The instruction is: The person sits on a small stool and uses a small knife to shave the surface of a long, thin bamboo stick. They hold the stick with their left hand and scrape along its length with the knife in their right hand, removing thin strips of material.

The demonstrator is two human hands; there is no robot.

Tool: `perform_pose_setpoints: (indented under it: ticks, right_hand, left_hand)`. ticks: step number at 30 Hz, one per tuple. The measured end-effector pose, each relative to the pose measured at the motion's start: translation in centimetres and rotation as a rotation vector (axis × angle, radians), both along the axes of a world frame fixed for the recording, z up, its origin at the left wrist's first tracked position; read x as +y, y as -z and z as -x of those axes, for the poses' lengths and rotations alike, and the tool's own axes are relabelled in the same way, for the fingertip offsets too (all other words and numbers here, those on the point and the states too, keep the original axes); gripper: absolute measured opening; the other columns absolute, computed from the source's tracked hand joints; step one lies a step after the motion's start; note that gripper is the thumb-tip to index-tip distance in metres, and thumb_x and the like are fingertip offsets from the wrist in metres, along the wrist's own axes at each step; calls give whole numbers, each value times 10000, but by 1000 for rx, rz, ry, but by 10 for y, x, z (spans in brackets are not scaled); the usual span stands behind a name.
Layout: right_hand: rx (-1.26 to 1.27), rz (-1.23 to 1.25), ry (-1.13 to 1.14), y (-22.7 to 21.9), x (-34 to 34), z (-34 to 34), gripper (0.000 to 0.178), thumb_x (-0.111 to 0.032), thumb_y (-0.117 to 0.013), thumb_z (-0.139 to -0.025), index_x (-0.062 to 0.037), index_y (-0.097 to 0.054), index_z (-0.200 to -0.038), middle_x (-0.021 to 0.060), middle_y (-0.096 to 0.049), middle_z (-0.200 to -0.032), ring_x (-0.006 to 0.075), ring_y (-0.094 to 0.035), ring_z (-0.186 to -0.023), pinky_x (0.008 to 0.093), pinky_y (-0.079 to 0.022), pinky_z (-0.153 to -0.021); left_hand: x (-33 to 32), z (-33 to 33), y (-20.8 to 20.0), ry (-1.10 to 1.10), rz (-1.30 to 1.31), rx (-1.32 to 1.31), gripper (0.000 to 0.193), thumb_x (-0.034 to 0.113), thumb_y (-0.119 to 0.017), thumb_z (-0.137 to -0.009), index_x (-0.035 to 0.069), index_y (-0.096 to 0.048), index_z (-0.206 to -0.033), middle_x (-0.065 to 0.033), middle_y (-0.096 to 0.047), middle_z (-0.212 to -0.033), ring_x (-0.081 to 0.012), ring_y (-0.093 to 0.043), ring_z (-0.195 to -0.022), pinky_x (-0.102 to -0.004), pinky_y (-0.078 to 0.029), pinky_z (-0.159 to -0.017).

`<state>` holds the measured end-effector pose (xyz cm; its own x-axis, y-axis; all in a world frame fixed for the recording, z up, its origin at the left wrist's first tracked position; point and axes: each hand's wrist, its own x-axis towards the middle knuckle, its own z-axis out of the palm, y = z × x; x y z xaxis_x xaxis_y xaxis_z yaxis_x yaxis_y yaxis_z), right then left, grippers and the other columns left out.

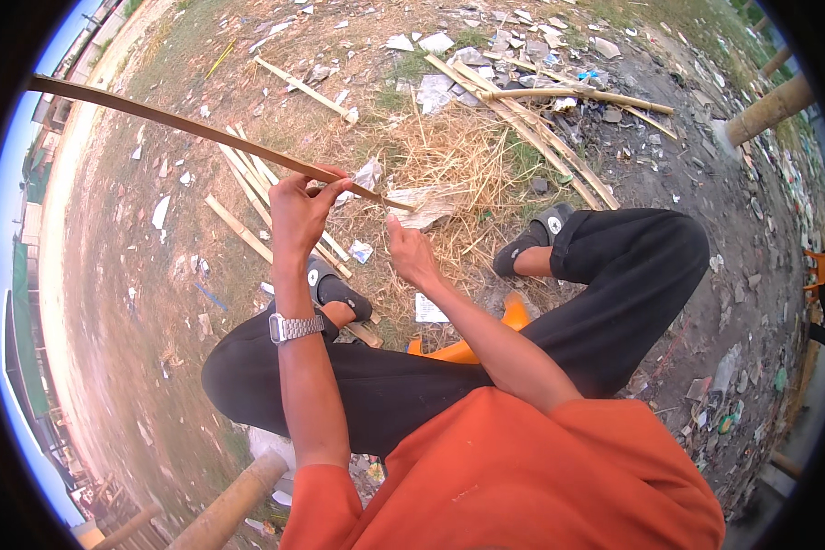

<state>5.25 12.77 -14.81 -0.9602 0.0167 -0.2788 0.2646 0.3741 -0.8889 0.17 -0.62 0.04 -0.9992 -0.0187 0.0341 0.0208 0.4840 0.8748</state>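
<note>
My left hand (pixel 306 207) pinches a long strip (pixel 202 135) between thumb and fingers, close to its inner end. The strip's long axis runs slantwise: most of its length extends outward to the left of this hand, while the short end passes to its right and lies just ahead of my right hand (pixel 414 257). The left hand, being on the strip, is the nearer. The right has a digit raised toward the tip; whether it touches the strip or holds anything, I cannot tell. The strip appears slender, straight and brown, darker than the pale slats (pixel 238 229) left of the left hand. Straw (pixel 472 151) lies beyond the right.
</note>
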Motion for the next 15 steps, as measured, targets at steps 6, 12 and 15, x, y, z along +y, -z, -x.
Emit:
perform_pose_setpoints:
  ticks: [6,12,15]
  right_hand:
    - [-126,-8,0,16,-3,9,764,-514,-256,-997,108,-635,-766,366,-599,-792,493,-603,-836,533,-445,-857]
    - [-217,-96,64,56,11,7,746,-517,-292,-990,99,-656,-780,375,-615,-824,494,-624,-838,538,-467,-822]
    - [-149,5,-20,23,5,8,753,-522,-291,-991,95,-675,-791,361,-637,-854,497,-633,-885,528,-479,-850]
  left_hand:
    - [-9,1,7,1,-46,20,131,52,-760,-804,11,-725,-924,-29,-681,-779,-78,-589,-643,-206,-463,-549]
    - [-3,4,3,9,-26,28,119,78,-753,-822,14,-732,-920,-23,-661,-739,-71,-569,-630,-210,-453,-545]
    - [-2,0,1,-42,10,-16,128,95,-755,-825,12,-731,-920,-20,-649,-722,-65,-549,-617,-212,-434,-533]
